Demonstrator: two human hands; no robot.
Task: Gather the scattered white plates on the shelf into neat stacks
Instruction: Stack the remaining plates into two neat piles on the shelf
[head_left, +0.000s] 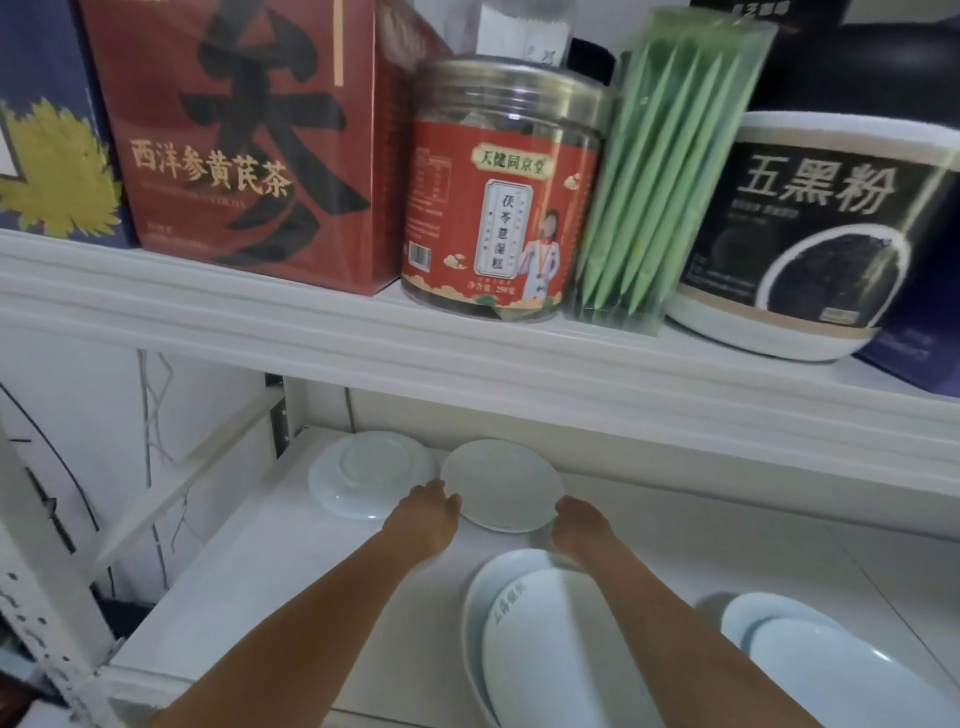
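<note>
Lower shelf (291, 551): both hands at the upright plate (501, 486). Left hand (426, 512) touches its left rim, right hand (576, 522) its right rim; finger closure cannot be told. An overturned plate (371, 475) lies just left of it; stacked plates (524, 623) lie nearer the person.

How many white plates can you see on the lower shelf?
6: one upside down at back left, one between both hands, two stacked in front, two at right. Stacks may hide more.
</note>
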